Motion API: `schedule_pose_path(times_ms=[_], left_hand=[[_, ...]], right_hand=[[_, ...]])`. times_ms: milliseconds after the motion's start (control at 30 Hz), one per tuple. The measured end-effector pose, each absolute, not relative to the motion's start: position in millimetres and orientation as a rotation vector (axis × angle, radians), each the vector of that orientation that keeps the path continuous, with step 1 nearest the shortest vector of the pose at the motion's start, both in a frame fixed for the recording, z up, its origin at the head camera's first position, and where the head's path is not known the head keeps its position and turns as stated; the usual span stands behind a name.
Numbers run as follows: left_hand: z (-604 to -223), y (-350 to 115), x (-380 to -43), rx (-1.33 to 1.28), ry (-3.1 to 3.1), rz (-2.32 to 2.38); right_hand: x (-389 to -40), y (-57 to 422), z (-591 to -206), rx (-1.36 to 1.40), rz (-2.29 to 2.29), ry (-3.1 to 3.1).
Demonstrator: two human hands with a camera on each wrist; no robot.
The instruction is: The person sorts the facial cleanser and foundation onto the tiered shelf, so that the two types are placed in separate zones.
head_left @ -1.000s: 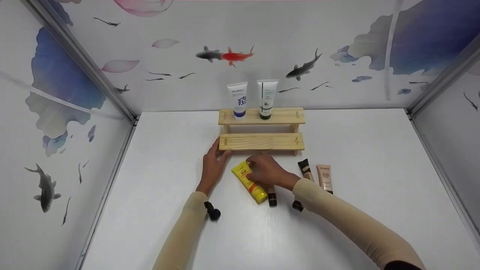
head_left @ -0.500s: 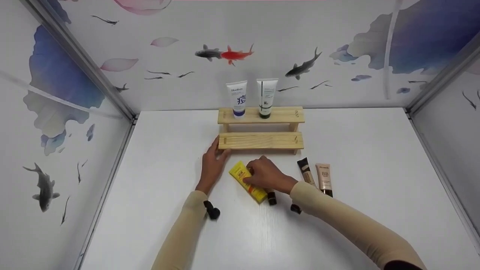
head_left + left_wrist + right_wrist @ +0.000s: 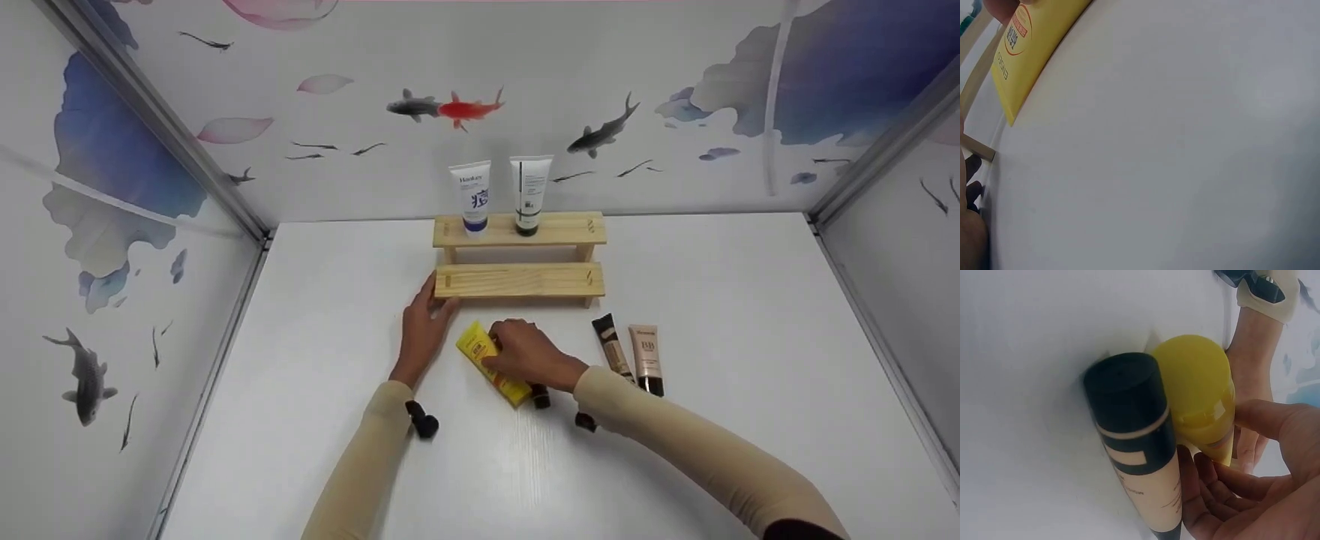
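In the head view my right hand (image 3: 532, 351) pinches a yellow squeeze tube (image 3: 477, 346), thumb on its printed face and the other fingers along its right side. The right wrist view shows its round yellow cap (image 3: 1193, 377) beside a beige tube (image 3: 1154, 495) with a black cap, which lies partly under my hand. My left hand (image 3: 424, 330) holds the left end of a two-step wooden rack (image 3: 521, 281), thumb in front of the lower step and fingers at its side. Part of that hand (image 3: 971, 236) shows at the edge of the left wrist view.
On the rack's upper step stand a white tube with a blue cap (image 3: 472, 196) and a white tube with a dark cap (image 3: 531, 193). Right of my right hand lie a slim black-ended tube (image 3: 613, 346) and a beige BB tube (image 3: 646, 356). A black cap (image 3: 586, 421) peeks from under the right sleeve.
My right thumb has moved down and left onto the yellow tube, and the hand has drawn in closer around it. The tube has turned slightly. My left hand stays at the rack.
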State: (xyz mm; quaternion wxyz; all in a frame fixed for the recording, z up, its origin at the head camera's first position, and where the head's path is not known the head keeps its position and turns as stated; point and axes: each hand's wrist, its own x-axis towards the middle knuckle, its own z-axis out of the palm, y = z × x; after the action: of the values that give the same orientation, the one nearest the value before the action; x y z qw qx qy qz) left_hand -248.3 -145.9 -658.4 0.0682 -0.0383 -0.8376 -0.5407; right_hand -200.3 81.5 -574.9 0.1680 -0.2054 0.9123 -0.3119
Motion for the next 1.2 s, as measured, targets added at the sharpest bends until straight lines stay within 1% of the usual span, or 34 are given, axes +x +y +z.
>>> schedule_pose_path(times_ms=[433,667,967,1200], left_hand=[[-659,-145,-248,-0.104,-2.526,-1.619],[-658,-145,-248,-0.112,-2.506,-1.628],[-659,-143,-248,-0.09,-2.541,-1.586],[-656,-141,-247,-0.068,-2.554,-1.59]], right_hand=[[-194,83,-575,-0.623,-1.066,2.503],[-188,90,-564,-0.548,-1.231,2.452],[-192,108,-556,-0.476,-1.399,2.419],[-193,123,-552,-0.336,-1.485,2.41]])
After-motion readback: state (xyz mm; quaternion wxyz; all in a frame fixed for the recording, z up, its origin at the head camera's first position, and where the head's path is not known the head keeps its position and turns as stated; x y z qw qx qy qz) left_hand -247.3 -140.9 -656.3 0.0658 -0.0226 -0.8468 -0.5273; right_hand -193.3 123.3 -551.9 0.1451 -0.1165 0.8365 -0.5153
